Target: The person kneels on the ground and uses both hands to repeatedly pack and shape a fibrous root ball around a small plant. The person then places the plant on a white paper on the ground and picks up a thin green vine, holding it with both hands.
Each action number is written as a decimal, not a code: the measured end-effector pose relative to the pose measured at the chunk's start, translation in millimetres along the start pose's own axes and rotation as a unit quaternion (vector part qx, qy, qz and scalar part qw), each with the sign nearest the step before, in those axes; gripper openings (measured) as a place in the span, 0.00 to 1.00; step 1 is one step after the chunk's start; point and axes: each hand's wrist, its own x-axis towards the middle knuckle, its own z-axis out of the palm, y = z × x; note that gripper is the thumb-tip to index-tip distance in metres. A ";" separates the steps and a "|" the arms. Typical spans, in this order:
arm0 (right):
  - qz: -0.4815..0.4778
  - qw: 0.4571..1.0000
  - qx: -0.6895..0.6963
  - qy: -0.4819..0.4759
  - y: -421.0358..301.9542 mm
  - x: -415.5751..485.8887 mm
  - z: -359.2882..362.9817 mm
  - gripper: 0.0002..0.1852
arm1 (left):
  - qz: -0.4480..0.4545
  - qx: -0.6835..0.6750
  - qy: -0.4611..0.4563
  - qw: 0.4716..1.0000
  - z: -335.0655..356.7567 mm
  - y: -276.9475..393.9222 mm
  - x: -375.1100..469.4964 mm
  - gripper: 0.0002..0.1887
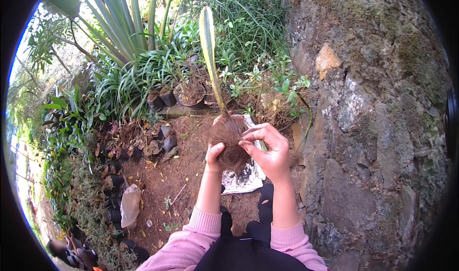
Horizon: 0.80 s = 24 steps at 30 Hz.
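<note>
My left hand (pixel 215 157) grips a round ball of brown fibre (pixel 229 142) from its left side, thumb on the near face. Out of the top of the ball rises a single snake plant leaf (pixel 208 45), green with yellow edges. My right hand (pixel 269 149) is at the ball's right side, with thumb and forefinger pinched together against the fibre. Whether a strand is between those fingertips is too small to tell. Below the ball lies a white sheet (pixel 247 181) with dark soil on it, partly hidden by my hands.
A rough stone wall (pixel 358 145) stands close on the right. Potted plants in black bags (pixel 156 102) line the back edge. A pale plastic bag (pixel 129 204) lies on the bare earth (pixel 161 185) at left. Another person (pixel 73 251) is at the lower left.
</note>
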 end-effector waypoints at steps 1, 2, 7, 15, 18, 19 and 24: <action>0.003 1.000 0.011 -0.026 -0.4 -0.6 -1.6 0.07 | 0.001 0.003 0.006 1.000 -0.6 1.6 -0.4 0.50; 0.017 0.999 0.016 -0.032 0.4 -1.2 -1.6 0.06 | 0.003 0.006 0.012 1.000 -0.7 3.4 -1.1 0.50; 0.055 0.993 0.076 0.076 7.1 -2.5 7.8 0.07 | -0.021 0.016 0.013 1.000 -15.9 3.4 -8.2 0.49; 0.021 0.996 -0.044 0.069 -4.8 1.6 9.3 0.08 | -0.019 0.184 -0.027 0.982 -12.8 4.7 -11.1 0.48; -0.007 0.988 -0.147 0.054 1.9 2.4 7.2 0.08 | 0.043 0.301 -0.020 0.952 -11.2 -0.7 -3.3 0.50; -0.022 0.983 -0.174 0.043 4.9 3.3 6.8 0.09 | 0.060 0.331 -0.007 0.942 1.7 2.1 -0.5 0.52; -0.050 0.967 -0.248 -0.030 12.3 0.3 18.9 0.15 | 0.158 0.462 0.109 0.866 16.9 -7.5 0.5 0.55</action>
